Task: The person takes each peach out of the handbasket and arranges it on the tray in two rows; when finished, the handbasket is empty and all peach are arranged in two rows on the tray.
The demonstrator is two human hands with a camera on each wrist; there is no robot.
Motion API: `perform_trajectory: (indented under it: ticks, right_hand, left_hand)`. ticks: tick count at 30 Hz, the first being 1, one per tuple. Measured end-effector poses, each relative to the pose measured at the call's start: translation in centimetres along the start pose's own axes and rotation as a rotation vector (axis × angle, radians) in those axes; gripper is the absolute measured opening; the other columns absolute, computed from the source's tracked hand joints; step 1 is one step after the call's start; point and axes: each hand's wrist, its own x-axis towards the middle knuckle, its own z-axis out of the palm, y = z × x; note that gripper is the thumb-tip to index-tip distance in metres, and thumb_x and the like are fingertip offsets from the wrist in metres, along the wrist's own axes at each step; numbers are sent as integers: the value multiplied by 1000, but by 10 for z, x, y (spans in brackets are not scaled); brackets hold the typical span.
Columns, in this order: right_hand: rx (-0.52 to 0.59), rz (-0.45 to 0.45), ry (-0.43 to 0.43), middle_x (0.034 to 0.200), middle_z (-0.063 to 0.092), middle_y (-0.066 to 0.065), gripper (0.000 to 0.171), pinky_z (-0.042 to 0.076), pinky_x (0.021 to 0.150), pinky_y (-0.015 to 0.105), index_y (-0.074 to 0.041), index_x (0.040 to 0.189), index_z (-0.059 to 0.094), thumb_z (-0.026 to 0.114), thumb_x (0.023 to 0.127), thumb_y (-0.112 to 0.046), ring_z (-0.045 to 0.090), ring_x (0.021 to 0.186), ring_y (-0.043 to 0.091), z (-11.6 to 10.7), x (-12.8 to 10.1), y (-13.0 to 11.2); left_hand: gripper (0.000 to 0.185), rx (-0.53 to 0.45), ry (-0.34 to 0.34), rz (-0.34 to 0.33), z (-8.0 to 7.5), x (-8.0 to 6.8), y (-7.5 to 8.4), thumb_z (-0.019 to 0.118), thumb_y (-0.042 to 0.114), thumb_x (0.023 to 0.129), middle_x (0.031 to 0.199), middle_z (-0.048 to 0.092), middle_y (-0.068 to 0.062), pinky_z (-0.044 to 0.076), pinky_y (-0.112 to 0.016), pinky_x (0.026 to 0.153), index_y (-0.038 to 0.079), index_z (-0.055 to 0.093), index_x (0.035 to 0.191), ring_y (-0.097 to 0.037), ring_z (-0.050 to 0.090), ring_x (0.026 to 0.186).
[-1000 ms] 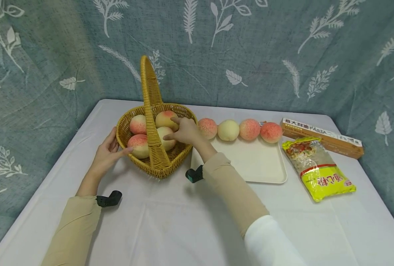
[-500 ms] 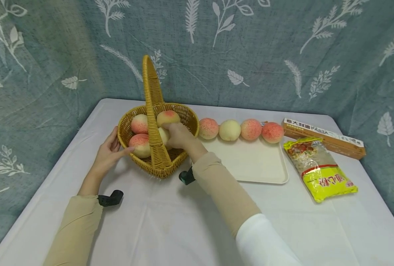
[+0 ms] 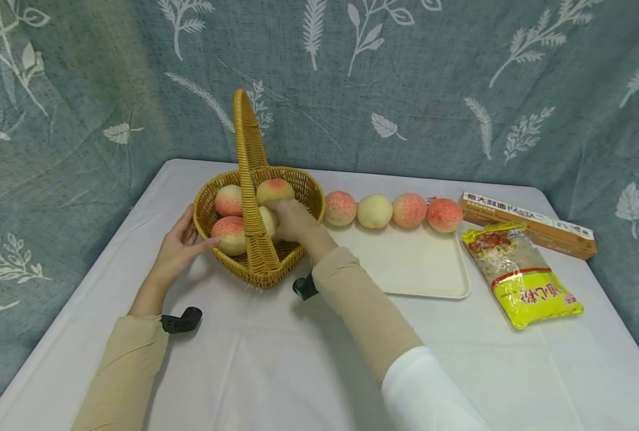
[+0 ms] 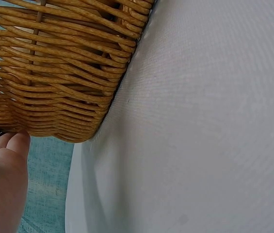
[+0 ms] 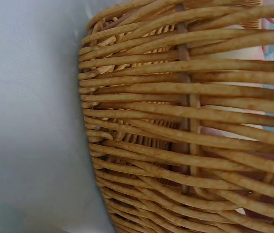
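A woven wicker basket point(image 3: 263, 278) with a tall arched handle stands at the left of the table, with several peaches inside. My left hand point(image 3: 176, 250) grips its left rim, thumb over the edge beside a red-blushed peach point(image 3: 230, 234). In the left wrist view, fingers point(image 4: 18, 144) of that hand lie against the wicker. My right hand point(image 3: 296, 224) reaches in over the right rim and holds a pale peach point(image 3: 267, 220), its fingers largely hidden. Behind that hand is a yellowish peach point(image 3: 274, 189); another pink peach point(image 3: 229, 200) lies left of the handle.
Right of the basket, a cream tray point(image 3: 427, 281) has several peaches, such as a pale one point(image 3: 375, 211), lined along its back edge. Farther right lie a yellow plastic food bag point(image 3: 535, 293) and a long pasta box point(image 3: 529, 224). A patterned curtain point(image 3: 319, 108) hangs behind.
My right hand has moved deeper into the basket, from spread fingers over the peaches to a hold around the pale one. My left hand stays on the rim.
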Motion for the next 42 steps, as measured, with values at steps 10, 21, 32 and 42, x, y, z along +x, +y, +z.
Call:
perform_trajectory:
  ticks: [10, 21, 32, 42]
  right_hand:
    - [-92, -39, 65, 79, 55, -2, 37, 45, 62, 26, -13, 96, 56, 75, 66, -23, 50, 71, 14, 1, -2, 3]
    - [103, 28, 140, 96, 63, 6, 67, 49, 67, 22, -15, 125, 52, 76, 64, -28, 56, 81, 17, -5, -8, 10]
    - [678, 60, 308, 111, 59, 6, 78, 51, 72, 20, -11, 127, 49, 83, 58, -21, 57, 93, 12, -13, -18, 19]
    - [895, 50, 400, 120, 55, 6, 73, 48, 81, 20, -7, 127, 48, 80, 62, -16, 55, 102, 11, -26, -34, 32]
  left_hand:
    - [89, -14, 3, 27, -2, 3, -9, 64, 18, 82, 147, -2, -5, 14, -16, 105, 13, -1, 142, -12, 6, 132]
    - [91, 11, 9, -12, 1, 0, -1, 65, 18, 81, 147, -2, -8, 17, -17, 105, 11, -2, 142, -15, 7, 132]
    - [87, 0, -6, -6, 3, 0, 7, 62, 9, 83, 146, -3, -12, 14, -21, 107, 8, -3, 141, -20, 5, 132]
    - [88, -1, -4, -2, 1, 0, 3, 62, 11, 83, 146, -3, -12, 15, -20, 106, 9, -3, 142, -19, 5, 132]
